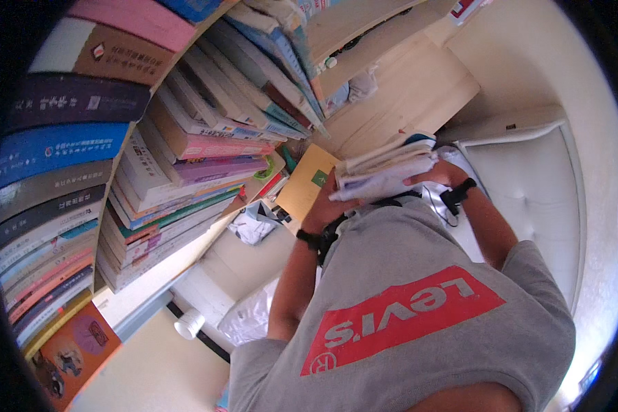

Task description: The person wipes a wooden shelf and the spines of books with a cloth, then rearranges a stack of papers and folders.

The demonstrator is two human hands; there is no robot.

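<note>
A stack of worn books and papers [386, 167] is held between both hands in front of my waist. My left hand [329, 206] grips the stack's left end, its fingers partly hidden by the pages. On the right end, my right hand [440, 174] is closed around the papers. A dark band sits on each wrist. Just left of the stack lies a yellow-brown box or folder [306, 180] with a small green mark. Beyond the held stack is a light wooden board [407, 87].
Packed bookshelves [185, 149] fill the left side. A white padded headboard or cushion panel [525, 195] stands at right. A crumpled bag [255, 224] lies by the shelf's lower edge, and a white cup or roll [189, 323] is further down left.
</note>
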